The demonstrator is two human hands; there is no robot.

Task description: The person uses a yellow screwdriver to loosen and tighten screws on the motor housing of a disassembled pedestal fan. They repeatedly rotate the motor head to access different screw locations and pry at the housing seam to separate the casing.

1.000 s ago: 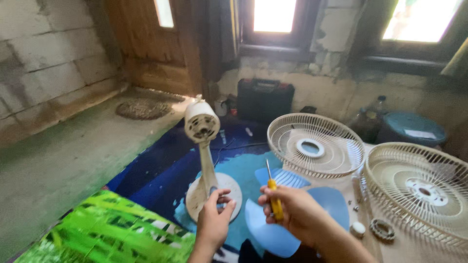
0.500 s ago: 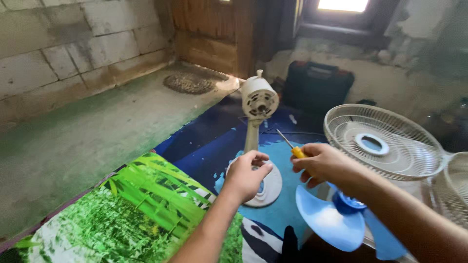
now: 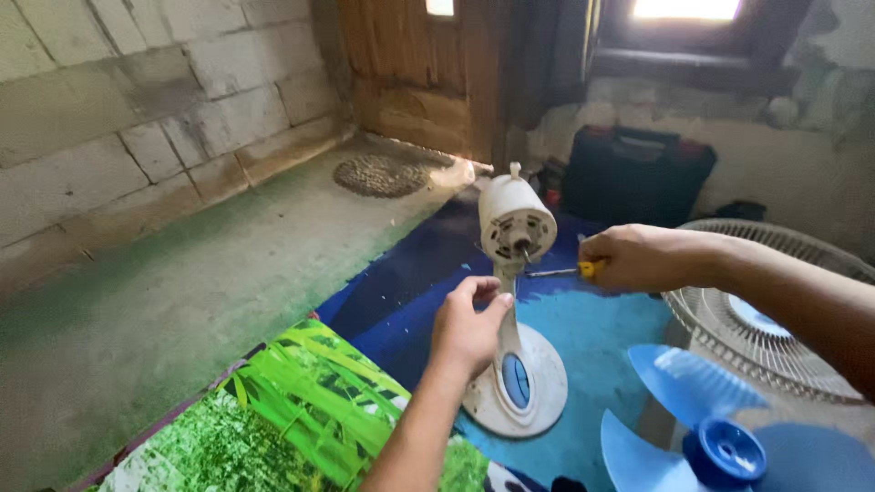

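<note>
Left hand (image 3: pixel 469 328) grip closed on white plastic fan stand (image 3: pixel 510 364) neck, upright on blue mat (image 3: pixel 602 337). Right hand (image 3: pixel 633 260) grip wrapped around yellow-handled screwdriver (image 3: pixel 563 271), tip at round motor housing (image 3: pixel 516 221). Blue blade (image 3: pixel 711 428) lies right of base, wire grille (image 3: pixel 775 319) behind. Black case (image 3: pixel 638 178) against rough wall.

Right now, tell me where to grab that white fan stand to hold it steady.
Grip the slim upright neck of the white fan stand, below the motor head, probably from the near left side, where the left hand already touches it. The neck is narrow enough to wrap; the right hand and its screwdriver occupy the right.
</note>
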